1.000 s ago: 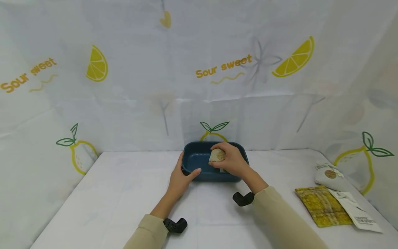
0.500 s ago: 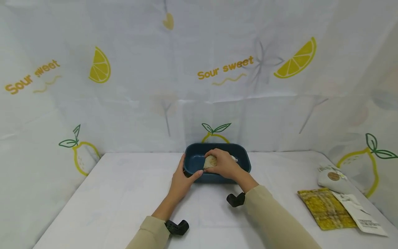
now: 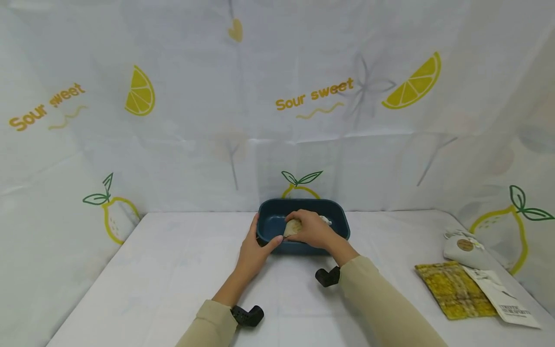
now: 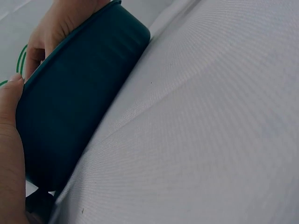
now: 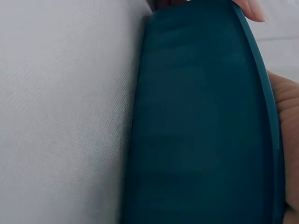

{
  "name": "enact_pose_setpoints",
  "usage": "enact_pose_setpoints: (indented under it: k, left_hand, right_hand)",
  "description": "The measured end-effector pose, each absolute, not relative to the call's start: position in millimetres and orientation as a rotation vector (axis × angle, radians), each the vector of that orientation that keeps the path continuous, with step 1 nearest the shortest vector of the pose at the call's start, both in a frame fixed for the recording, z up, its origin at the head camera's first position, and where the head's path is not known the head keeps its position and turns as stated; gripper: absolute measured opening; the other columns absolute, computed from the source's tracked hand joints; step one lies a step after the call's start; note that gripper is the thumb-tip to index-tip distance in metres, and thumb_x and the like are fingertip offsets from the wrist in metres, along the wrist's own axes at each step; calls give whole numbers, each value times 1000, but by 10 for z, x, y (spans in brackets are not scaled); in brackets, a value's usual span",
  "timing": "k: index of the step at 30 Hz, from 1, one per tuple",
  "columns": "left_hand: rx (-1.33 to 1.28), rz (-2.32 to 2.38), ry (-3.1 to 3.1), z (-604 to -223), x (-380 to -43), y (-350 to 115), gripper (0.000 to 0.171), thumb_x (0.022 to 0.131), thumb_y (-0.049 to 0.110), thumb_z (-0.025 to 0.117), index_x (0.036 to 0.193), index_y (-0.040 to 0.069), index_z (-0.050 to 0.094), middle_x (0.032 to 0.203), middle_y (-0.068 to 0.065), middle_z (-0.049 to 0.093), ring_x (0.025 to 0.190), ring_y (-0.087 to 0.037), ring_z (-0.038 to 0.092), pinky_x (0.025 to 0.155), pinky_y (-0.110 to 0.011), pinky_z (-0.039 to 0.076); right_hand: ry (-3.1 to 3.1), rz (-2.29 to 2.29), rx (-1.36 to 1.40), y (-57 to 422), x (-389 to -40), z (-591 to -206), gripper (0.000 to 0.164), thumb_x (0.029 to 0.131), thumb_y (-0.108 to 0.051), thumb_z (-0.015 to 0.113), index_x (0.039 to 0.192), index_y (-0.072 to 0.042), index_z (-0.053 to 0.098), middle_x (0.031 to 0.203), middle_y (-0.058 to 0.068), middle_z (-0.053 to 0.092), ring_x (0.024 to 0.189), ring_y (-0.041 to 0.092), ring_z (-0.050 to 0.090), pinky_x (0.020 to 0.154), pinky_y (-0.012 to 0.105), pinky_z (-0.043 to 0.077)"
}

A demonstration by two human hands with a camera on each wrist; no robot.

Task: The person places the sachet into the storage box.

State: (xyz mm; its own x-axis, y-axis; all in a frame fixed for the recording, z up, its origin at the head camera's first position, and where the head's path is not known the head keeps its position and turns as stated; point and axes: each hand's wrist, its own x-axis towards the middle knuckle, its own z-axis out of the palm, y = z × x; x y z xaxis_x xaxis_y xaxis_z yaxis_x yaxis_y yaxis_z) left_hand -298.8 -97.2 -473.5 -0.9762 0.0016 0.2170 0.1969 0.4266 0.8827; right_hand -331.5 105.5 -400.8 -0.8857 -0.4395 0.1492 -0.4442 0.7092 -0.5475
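A dark blue rectangular basin (image 3: 299, 248) stands at the back of the table. My left hand (image 3: 252, 251) grips its left front corner, thumb at the rim and fingers along the left side. Inside the basin, my right hand (image 3: 313, 230) holds a small cream cloth pouch (image 3: 292, 228) between thumb and fingers. Behind that hand a bit of something white (image 3: 325, 220) shows in the basin, mostly hidden. Both wrist views show the basin's outer wall (image 4: 79, 93) closely; the pouch is out of sight there.
To the right lie a white pouch (image 3: 465, 248) with a round brown label, a yellow-brown plaid cloth square (image 3: 455, 290) and a white printed packet (image 3: 503, 299) partly beside it. A white curtain with lemon prints (image 3: 195, 159) hangs right behind the table.
My right hand has lowered the cream pouch into the basin and moved slightly left. The white thing behind it has come into view. My left hand keeps its grip on the basin.
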Motion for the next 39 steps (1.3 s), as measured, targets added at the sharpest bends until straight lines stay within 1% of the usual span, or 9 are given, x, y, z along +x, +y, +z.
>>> enact_pose_setpoints:
  k: [9, 16, 19, 26, 29, 36, 37, 38, 39]
  left_hand:
    - [-184, -1566, -2492, -4739, -2986, -978, 99, 88, 57, 72, 164, 27, 15, 169, -3, 26, 154, -33, 30, 119, -62, 32]
    - [-181, -1571, -2497, -4745, -2991, -962, 99, 88, 58, 72, 164, 29, 15, 169, -2, 26, 153, -33, 31, 118, -63, 33]
    - [-177, -1564, -2501, -4742, -2990, -974, 99, 88, 59, 71, 164, 29, 16, 169, -3, 26, 154, -33, 30, 119, -63, 32]
    - [-153, -1554, -2490, -4733, -2965, -973, 98, 87, 57, 73, 163, 29, 17, 168, -3, 27, 154, -32, 29, 120, -62, 29]
    - [-164, -1545, -2496, -4731, -2961, -983, 99, 88, 56, 72, 164, 28, 17, 168, -5, 27, 154, -34, 29, 120, -63, 30]
    - [-165, -1563, -2503, -4708, -2951, -973, 98, 88, 57, 72, 164, 29, 16, 169, -5, 26, 155, -33, 28, 121, -62, 30]
    - [-170, -1561, -2502, -4706, -2952, -969, 98, 88, 56, 72, 164, 29, 16, 169, -6, 26, 155, -34, 28, 120, -62, 30]
    - [-173, -1554, -2506, -4707, -2958, -966, 98, 88, 57, 71, 164, 28, 15, 169, -7, 26, 154, -34, 28, 120, -62, 31]
    - [-177, -1554, -2508, -4703, -2961, -960, 98, 88, 57, 71, 164, 28, 15, 169, -7, 26, 154, -35, 28, 120, -62, 31]
  right_hand:
    - [-2931, 975, 720, 1046, -3316, -4003, 37, 88, -30, 80, 120, -13, 73, 122, 5, 70, 107, 19, 64, 93, 42, 55]
    - [-2741, 997, 772, 1185, -3278, -4004, 36, 92, -26, 75, 124, -9, 70, 128, 10, 68, 116, 30, 64, 96, 49, 54]
    - [-2648, 1009, 756, 1326, -3230, -3956, 39, 91, -25, 77, 125, -8, 69, 130, 11, 67, 121, 35, 62, 98, 53, 53]
    - [-2528, 932, 647, 1951, -3037, -3818, 43, 88, -27, 80, 125, -11, 68, 133, 12, 65, 125, 34, 60, 100, 55, 53]
    - [-2522, 895, 551, 2270, -2913, -3804, 44, 87, -26, 82, 125, -9, 67, 133, 13, 64, 126, 34, 59, 101, 57, 52]
    - [-2524, 773, 394, 2966, -2612, -3757, 52, 86, -27, 83, 129, -4, 63, 136, 21, 59, 125, 43, 54, 98, 64, 48]
    - [-2518, 766, 371, 3060, -2572, -3753, 53, 85, -26, 83, 130, -5, 63, 136, 21, 59, 124, 43, 54, 97, 63, 47]
    - [-2517, 763, 339, 3157, -2534, -3754, 55, 85, -27, 83, 131, -6, 62, 137, 21, 58, 124, 43, 53, 100, 55, 50]
    - [-2517, 759, 309, 3251, -2498, -3758, 56, 85, -28, 83, 132, -6, 61, 138, 22, 57, 124, 43, 52, 98, 55, 49]
